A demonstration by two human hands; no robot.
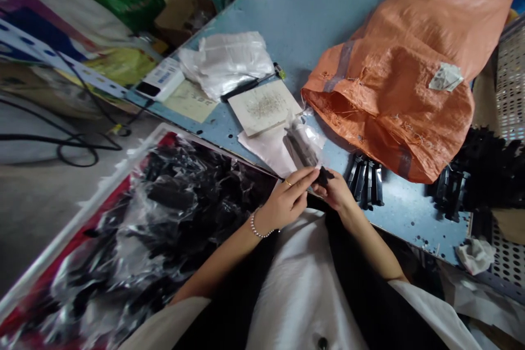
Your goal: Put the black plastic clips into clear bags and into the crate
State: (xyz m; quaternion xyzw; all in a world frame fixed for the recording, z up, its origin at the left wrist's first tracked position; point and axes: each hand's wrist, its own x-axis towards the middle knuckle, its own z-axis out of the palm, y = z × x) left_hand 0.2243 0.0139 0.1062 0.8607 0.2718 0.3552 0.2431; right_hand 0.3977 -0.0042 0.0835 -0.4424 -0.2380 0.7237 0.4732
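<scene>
At the table's near edge my two hands meet over a clear plastic bag [304,142] with a dark, long piece inside. My left hand [290,198], wearing a ring and a beaded bracelet, has its fingers closed at the near end of this bag. A black plastic part [325,176] sticks out there, and my right hand [337,192] grips it between thumb and fingers. Part of the fingertips is hidden. Under the bag lie a white sheet of plastic [266,149] and a pale board [266,106] sprinkled with small bits.
An orange woven sack [394,87] lies open on the blue table [311,5]. Several black parts [365,180] sit right of my hands. A stack of clear bags [233,60] and a white device [162,79] stand farther back. To the left, a crate [102,188] holds bagged black pieces.
</scene>
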